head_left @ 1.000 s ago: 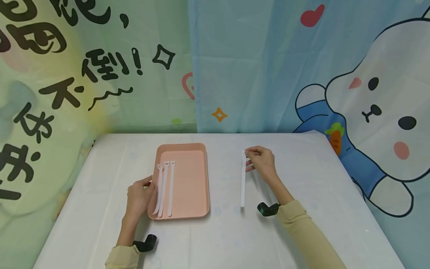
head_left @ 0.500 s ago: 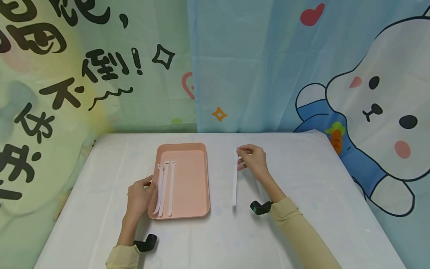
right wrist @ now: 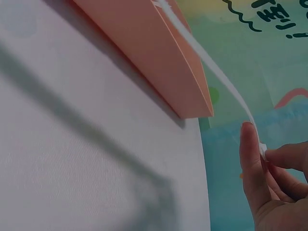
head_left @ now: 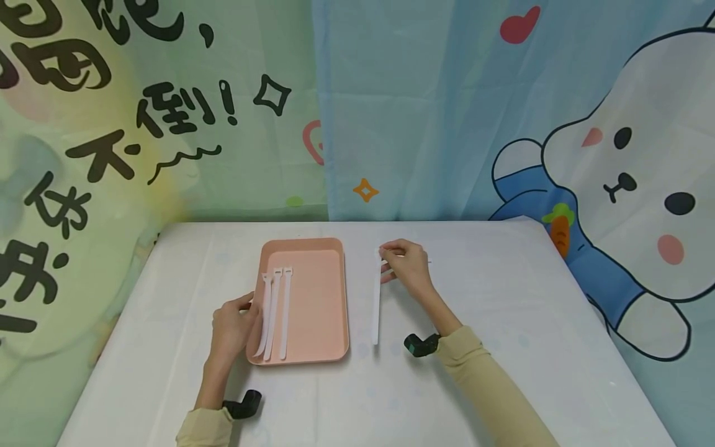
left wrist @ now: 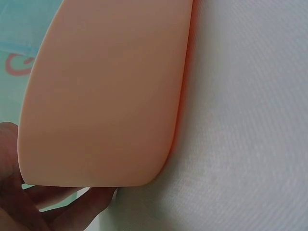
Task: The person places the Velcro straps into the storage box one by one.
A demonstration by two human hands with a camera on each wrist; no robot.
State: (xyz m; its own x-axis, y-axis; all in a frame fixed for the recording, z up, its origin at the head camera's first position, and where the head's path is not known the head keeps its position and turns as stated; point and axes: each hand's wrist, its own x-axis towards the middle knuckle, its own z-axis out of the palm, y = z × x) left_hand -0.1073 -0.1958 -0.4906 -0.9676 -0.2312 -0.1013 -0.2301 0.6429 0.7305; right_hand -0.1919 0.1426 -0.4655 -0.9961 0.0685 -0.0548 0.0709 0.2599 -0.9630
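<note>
A pink rectangular tray (head_left: 315,310) lies left of centre on the table. Three white plastic forks (head_left: 286,310) rest along its left side, tines toward the far end. The left hand (head_left: 234,323) holds the tray's left rim; in the left wrist view its thumb and fingers (left wrist: 91,204) lie on either side of the tray wall. To the right of the tray, the right hand (head_left: 408,267) pinches one end of another white fork (head_left: 377,310) between thumb and fingertips. That fork hangs lengthwise toward the near side, its far end partly hidden by the fingers.
White cloth (head_left: 335,410) covers the table. Behind its back edge hang printed curtains (head_left: 402,124) with lettering and a rabbit figure. A black wrist camera (head_left: 421,345) is strapped to the right arm, another black camera (head_left: 242,405) to the left.
The right hand has moved left toward the tray, carrying the fork with it. The left hand, the tray and the forks in it have stayed in place.
</note>
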